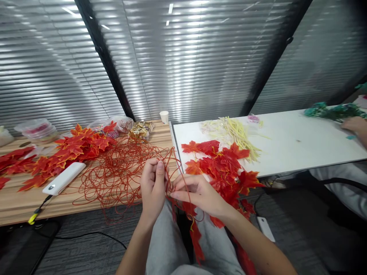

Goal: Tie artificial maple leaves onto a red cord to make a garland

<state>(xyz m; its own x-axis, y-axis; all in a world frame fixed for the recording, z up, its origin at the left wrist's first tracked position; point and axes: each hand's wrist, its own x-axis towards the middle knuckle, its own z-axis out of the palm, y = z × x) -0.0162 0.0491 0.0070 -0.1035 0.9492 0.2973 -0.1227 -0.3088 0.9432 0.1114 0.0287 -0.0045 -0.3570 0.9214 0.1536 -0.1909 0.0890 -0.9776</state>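
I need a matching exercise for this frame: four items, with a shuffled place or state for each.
Items:
1. red cord
2. paper cup
3. yellow strips
4. power bank on the wooden table

Places and states:
A. on the white table, beside red leaves
B. connected to a black cable
C. partly held in the left hand
D. upright near the blinds

Pairs: 1-C, 2-D, 3-A, 4-B

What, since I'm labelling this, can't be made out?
Head view: red cord within the left hand, hidden by its fingers.
Head view: some red leaves, behind the right forearm.
Head view: co-worker's arm, cut off by right edge.
Head view: white tabletop device's logo, too small.
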